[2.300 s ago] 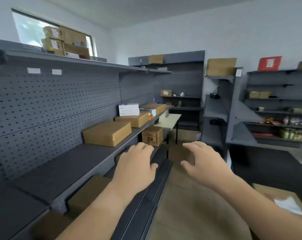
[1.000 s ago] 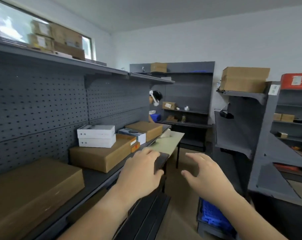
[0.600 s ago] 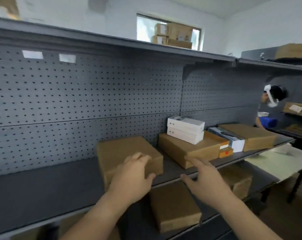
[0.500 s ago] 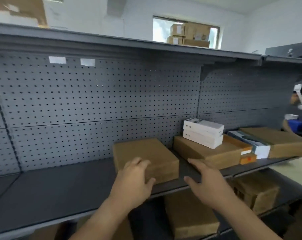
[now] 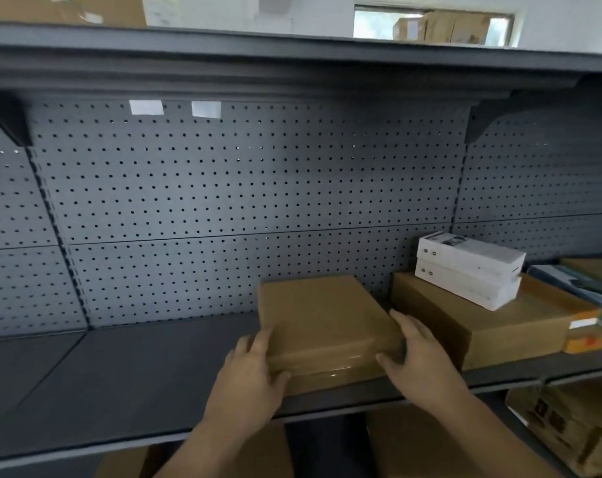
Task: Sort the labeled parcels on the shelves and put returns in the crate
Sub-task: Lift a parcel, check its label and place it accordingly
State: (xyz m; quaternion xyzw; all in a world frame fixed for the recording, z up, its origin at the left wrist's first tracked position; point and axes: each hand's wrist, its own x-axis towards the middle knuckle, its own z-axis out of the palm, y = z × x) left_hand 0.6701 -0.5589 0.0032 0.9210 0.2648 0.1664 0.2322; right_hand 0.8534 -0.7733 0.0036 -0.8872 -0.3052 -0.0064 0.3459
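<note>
Your left hand (image 5: 251, 367) and right hand (image 5: 421, 353) are bracketing a flat brown parcel (image 5: 320, 315), which is lying between them on the grey shelf (image 5: 137, 374). Each hand is spread wide. The fingers are lying fairly straight along one side of the parcel, and the thumb is reaching across its glossy taped front face. Both hands are touching the parcel at its near corners, and it is sitting flat on the shelf, not lifted.

Just outside your right hand, a larger brown box (image 5: 492, 326) is sitting close to the parcel, with two white boxes (image 5: 468, 267) stacked on top of it. Outside your left hand the shelf is running on bare. Beyond your fingertips the parcel's far end is lying near the pegboard (image 5: 223, 188).

You are probably taking hold so you can read the label, and no label is showing on the top face. Squeeze evenly from both sides and draw the parcel straight toward you before lifting. That way your right knuckles are not scraping the larger brown box or nudging the white stack. Slide your fingers under the base once the front edge clears the shelf lip, because the taped face looks slippery. Then tip the parcel to check the hidden faces. The crate is not in view.
</note>
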